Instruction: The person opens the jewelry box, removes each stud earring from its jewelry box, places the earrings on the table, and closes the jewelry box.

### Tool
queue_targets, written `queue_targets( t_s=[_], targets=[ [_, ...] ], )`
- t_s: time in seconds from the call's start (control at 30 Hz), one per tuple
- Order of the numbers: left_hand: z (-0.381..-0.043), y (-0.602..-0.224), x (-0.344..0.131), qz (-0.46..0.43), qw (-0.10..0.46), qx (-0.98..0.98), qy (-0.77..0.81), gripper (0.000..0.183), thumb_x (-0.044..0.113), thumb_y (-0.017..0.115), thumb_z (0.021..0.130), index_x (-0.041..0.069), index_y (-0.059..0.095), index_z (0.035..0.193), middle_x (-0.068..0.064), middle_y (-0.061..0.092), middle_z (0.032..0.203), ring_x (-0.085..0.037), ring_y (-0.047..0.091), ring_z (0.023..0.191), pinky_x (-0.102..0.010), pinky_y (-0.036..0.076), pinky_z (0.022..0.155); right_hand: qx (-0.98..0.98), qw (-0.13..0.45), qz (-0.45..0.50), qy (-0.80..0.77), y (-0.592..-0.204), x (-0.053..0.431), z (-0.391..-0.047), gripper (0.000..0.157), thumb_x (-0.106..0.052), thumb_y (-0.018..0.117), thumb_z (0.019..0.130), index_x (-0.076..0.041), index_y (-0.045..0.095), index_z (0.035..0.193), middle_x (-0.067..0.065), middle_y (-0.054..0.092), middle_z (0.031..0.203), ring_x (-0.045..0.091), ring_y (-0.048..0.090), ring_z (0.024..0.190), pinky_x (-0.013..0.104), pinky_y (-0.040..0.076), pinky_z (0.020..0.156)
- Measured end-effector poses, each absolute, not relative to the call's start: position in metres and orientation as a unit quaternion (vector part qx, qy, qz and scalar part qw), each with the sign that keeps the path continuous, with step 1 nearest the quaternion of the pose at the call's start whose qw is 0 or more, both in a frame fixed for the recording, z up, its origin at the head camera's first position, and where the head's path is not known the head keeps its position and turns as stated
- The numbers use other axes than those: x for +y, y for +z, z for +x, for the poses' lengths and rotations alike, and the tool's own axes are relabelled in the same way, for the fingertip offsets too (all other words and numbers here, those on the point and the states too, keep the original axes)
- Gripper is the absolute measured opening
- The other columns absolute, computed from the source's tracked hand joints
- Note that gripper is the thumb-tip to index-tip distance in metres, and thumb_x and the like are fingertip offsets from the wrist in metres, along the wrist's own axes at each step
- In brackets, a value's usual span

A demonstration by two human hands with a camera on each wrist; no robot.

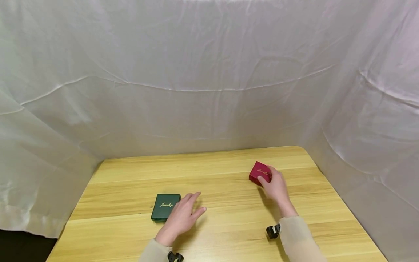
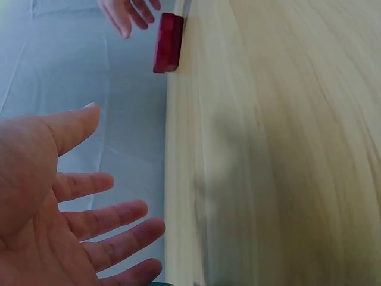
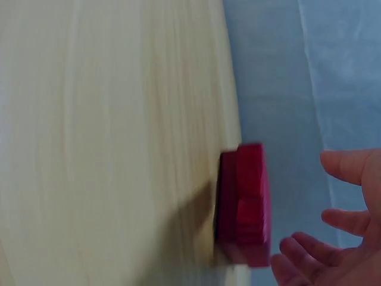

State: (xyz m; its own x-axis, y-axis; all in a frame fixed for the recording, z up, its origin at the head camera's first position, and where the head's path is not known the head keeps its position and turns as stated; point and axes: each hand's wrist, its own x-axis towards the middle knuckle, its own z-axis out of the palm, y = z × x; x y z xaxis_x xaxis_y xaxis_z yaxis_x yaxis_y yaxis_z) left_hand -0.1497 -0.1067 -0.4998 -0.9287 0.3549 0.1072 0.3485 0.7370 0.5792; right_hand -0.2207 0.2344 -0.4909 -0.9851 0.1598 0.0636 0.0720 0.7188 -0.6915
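Observation:
A red box (image 1: 259, 171) with gold "Jewelry" lettering on its lid sits at the back right of the table. Over its near right corner hovers my right hand (image 1: 276, 185), fingers spread and relaxed; the right wrist view shows a gap between the fingers and the red box (image 3: 245, 205). A flat dark green box (image 1: 165, 207), also lettered "Jewelry", lies left of centre. My left hand (image 1: 184, 216) is just right of it and overlaps its edge in the head view. In the left wrist view the left hand (image 2: 77, 202) has loosely extended fingers holding nothing.
The boxes stand on a light wood table (image 1: 222, 203) with a rounded far right corner. Pale hanging cloth (image 1: 209, 109) encloses the table at the back and both sides. Black straps (image 1: 273, 231) are worn at both wrists.

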Motion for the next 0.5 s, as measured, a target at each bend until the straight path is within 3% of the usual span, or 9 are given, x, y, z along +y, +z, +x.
queue_targets(
  t_s=[0.23, 0.5],
  targets=[
    [-0.154, -0.503, -0.108, 0.18, 0.001, 0.934, 0.307, 0.058, 0.035, 0.063, 0.097, 0.0, 0.049, 0.141, -0.022, 0.055, 0.131, -0.041, 0.055, 0.116, -0.061, 0.042, 0.095, -0.933, 0.045, -0.101, 0.344, -0.502, 0.251, -0.229, 0.069, -0.026, 0.062, 0.096, 0.007, 0.031, 0.149, 0.037, 0.033, 0.139, 0.051, 0.032, 0.127, 0.062, 0.028, 0.105],
    [-0.156, -0.502, -0.108, 0.178, 0.003, 0.935, 0.307, 0.058, 0.034, 0.063, 0.097, -0.001, 0.048, 0.141, -0.023, 0.054, 0.131, -0.041, 0.056, 0.114, -0.058, 0.044, 0.094, -0.936, 0.007, -0.087, 0.34, -0.511, 0.258, -0.238, 0.067, -0.025, 0.058, 0.098, 0.009, 0.03, 0.148, 0.04, 0.038, 0.139, 0.053, 0.037, 0.127, 0.061, 0.031, 0.105]
  ],
)
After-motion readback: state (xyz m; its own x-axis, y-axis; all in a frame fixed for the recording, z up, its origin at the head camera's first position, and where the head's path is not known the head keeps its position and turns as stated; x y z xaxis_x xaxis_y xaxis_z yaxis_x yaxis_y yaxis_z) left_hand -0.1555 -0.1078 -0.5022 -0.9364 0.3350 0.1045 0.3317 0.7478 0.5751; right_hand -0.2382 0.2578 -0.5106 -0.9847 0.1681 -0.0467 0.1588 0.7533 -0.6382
